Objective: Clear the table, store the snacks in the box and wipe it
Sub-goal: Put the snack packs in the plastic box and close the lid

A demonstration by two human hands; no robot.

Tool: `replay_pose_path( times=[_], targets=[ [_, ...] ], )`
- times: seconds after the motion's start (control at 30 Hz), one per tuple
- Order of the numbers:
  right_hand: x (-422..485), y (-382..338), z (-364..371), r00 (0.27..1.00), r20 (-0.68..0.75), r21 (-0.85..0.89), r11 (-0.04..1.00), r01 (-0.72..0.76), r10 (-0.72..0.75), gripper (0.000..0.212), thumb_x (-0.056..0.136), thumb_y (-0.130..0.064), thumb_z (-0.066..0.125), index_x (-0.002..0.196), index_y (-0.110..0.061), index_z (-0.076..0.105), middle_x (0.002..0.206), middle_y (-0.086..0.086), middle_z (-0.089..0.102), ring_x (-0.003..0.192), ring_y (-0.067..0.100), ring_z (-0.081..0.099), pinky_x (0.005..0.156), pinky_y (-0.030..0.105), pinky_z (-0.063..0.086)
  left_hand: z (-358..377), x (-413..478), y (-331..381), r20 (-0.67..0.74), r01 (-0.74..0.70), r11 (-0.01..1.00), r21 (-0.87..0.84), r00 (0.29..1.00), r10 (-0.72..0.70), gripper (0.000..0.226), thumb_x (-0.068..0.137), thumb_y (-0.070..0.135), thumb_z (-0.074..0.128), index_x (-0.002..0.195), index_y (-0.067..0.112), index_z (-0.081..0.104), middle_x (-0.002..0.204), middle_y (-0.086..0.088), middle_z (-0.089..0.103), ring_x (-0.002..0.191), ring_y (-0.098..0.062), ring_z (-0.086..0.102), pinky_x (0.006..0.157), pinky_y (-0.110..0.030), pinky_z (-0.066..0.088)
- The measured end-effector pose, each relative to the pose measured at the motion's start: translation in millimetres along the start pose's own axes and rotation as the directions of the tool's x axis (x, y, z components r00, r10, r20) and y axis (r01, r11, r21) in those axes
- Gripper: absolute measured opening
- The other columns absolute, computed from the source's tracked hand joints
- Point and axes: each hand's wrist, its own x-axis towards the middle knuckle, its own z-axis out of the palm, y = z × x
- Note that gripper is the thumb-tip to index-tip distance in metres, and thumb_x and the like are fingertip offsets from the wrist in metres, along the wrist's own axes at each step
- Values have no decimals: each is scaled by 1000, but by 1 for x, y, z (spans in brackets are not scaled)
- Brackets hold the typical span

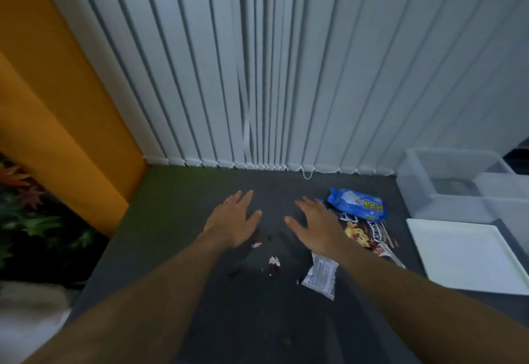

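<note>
Two flat hands, left hand [233,220], right hand [316,222], snacks [357,203] beside

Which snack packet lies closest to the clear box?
The blue packet; the brown packet and the white packet lie farther from the clear box.

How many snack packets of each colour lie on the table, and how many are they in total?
Blue packet: 1
Brown packet: 1
White-grey packet: 1
Total: 3 plainly seen; the right hand covers part of the brown pile, so more may lie hidden there.
</note>
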Motion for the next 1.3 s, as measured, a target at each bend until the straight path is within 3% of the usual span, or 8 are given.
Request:
replay_pose_path(
  times=[0.23, 0.37, 0.47, 0.57, 0.73, 0.8, 0.97, 1.3],
  targets=[
    [-7, 38, -15, 993, -55, 57, 993, -104, 107, 67, 94, -61, 47, 147, -21, 41, 158, 3, 34, 147, 28, 26, 116, 50, 29, 13, 26, 36, 87, -91, 994, 53, 992, 87, 70, 100, 57, 36, 159, 29, 10, 167, -3, 12, 153, -24, 14, 123, -44, 19],
    [-13, 53, -20, 972, -90, 120, 972, -204, 215, 75, 85, -73, 37, 141, -24, 48, 147, 3, 48, 139, 29, 38, 110, 49, 38, 15, 45, 48, 127, -165, 983, 80, 980, 154, 72, 100, 57, 37, 159, 28, 10, 167, -3, 12, 152, -24, 16, 122, -43, 19],
    [-23, 57, -27, 944, -137, 186, 944, -274, 301, 63, 92, -58, 52, 142, -20, 49, 144, 6, 51, 136, 27, 41, 112, 44, 36, 13, 58, 60, 136, -216, 973, 81, 969, 204, 73, 99, 58, 38, 159, 28, 9, 167, -2, 11, 152, -24, 17, 122, -43, 20],
    [-33, 65, -32, 909, -187, 196, 921, -337, 373, 58, 95, -49, 55, 142, -17, 49, 147, 7, 50, 137, 26, 41, 114, 41, 33, 13, 70, 71, 162, -267, 962, 62, 954, 254, 74, 99, 58, 38, 160, 27, 9, 167, -2, 11, 152, -23, 17, 122, -43, 21],
    [-54, 84, -32, 865, -197, 222, 880, -419, 461, 68, 89, -69, 44, 142, -27, 47, 146, -1, 49, 137, 21, 41, 111, 46, 38, 22, 85, 89, 181, -323, 943, 78, 935, 305, 73, 99, 54, 40, 159, 26, 11, 167, -3, 13, 152, -22, 19, 121, -40, 23],
    [-62, 89, -34, 860, -217, 225, 881, -417, 462, 69, 86, -74, 40, 138, -30, 49, 141, -6, 54, 133, 19, 44, 109, 44, 41, 25, 88, 96, 197, -343, 936, 75, 926, 323, 73, 99, 53, 41, 159, 26, 11, 167, -4, 13, 152, -22, 19, 120, -40, 24],
    [-71, 92, -44, 845, -272, 224, 884, -410, 461, 48, 97, -48, 53, 140, -25, 50, 142, -1, 53, 136, 22, 42, 110, 36, 35, 29, 92, 109, 233, -360, 932, 48, 911, 340, 74, 98, 54, 41, 159, 25, 10, 167, -3, 11, 152, -23, 18, 120, -41, 24],
    [-50, 132, -49, 887, -201, 195, 904, -380, 416, 57, 96, -52, 52, 145, -24, 44, 149, 0, 47, 138, 21, 40, 112, 37, 35, 43, 116, 127, 235, -232, 973, 13, 946, 223, 79, 95, 56, 45, 159, 25, 11, 166, -5, 13, 150, -26, 24, 117, -44, 30]
  ],
)
